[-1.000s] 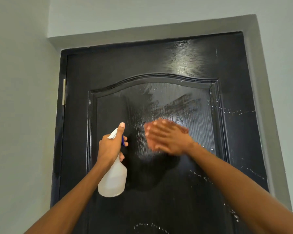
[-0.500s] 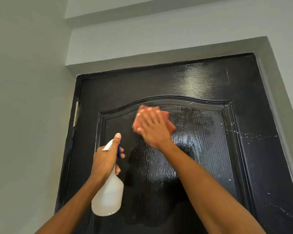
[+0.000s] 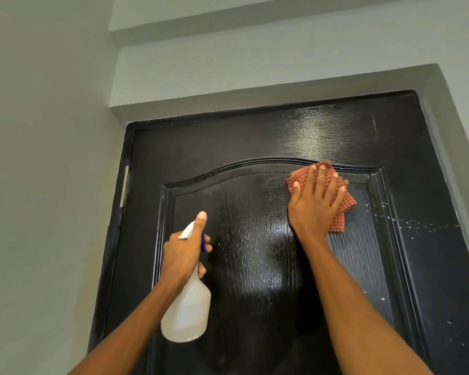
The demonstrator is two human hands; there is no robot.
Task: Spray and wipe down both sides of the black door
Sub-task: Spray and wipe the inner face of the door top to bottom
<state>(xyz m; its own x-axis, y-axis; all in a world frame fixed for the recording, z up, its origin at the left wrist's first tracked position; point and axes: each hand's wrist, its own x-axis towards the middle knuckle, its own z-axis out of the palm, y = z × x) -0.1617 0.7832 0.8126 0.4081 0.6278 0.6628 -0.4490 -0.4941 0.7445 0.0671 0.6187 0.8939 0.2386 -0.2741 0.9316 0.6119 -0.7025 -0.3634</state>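
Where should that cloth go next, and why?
Probably sideways to the right and a little down. The right hand presses the orange cloth flat near the arched panel's top, and white spray droplets sit unwiped on the black door just right of it. The left hand only holds the spray bottle.

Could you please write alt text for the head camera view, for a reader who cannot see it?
A right hand presses an orange checked cloth flat against the upper arched panel of a glossy black door. The left hand grips a white spray bottle below. White droplets speckle the door's right side.
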